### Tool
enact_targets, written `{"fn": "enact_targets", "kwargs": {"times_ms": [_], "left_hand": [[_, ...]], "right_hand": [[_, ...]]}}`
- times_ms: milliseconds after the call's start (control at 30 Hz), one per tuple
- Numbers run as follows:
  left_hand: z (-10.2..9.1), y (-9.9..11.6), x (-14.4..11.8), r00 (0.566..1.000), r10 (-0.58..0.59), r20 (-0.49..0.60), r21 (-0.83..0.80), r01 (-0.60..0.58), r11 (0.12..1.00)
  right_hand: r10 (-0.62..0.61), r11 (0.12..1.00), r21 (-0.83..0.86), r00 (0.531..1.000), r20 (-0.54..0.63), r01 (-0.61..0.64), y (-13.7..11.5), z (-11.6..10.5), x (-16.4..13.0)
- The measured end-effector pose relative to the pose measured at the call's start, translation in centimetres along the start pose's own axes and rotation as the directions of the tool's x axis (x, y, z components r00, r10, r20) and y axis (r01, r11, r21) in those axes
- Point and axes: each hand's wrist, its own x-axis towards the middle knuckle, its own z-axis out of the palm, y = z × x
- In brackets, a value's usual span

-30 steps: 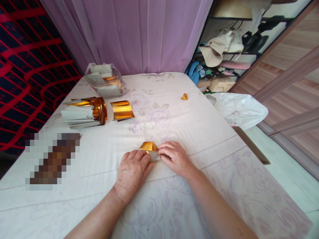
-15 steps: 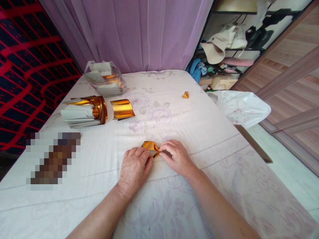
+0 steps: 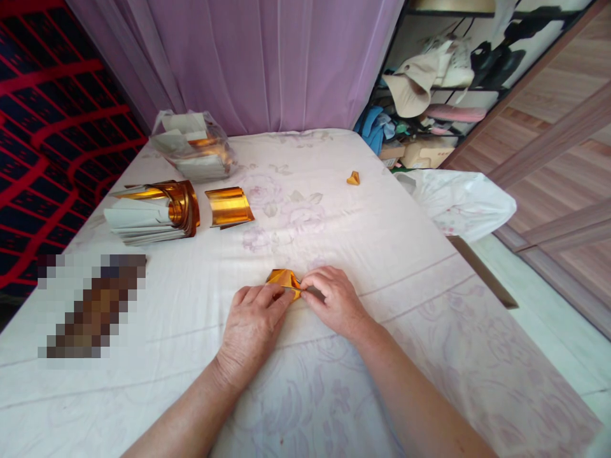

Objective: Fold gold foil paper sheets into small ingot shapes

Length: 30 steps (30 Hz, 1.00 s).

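A partly folded sheet of gold foil paper lies on the floral cloth, between my two hands. My left hand is closed on its near left part, thumb and fingers pressed along a folded edge. With thumb and forefinger, my right hand pinches the paper's right corner. The fingers cover much of the near side of the paper. Farther off to the right sits a small folded gold piece.
At the far left are a few flat gold sheets, a fanned stack of gold-and-white paper and a clear plastic bag of more sheets. A blurred-out patch lies left. Shelves and a white bag stand beyond the right edge.
The near edge of the gold paper is pressed flatter under my left thumb, which has shifted up toward the fold. My right hand keeps its pinch. The view has shifted slightly.
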Motion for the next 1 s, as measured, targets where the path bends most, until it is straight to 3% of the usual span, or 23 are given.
{"fn": "enact_targets", "kwargs": {"times_ms": [467,1000], "left_hand": [[0.13,0.11,-0.04,0.999,-0.021,0.030,-0.024,0.021,0.999],[0.22,0.25,0.04,0.999,-0.031,0.032,-0.004,0.031,1.000]], "right_hand": [[0.024,0.999,0.045,0.998,-0.052,-0.022,0.11,-0.05,-0.28],[0.032,0.999,-0.021,0.999,-0.043,-0.033,0.00,-0.21,-0.22]]}}
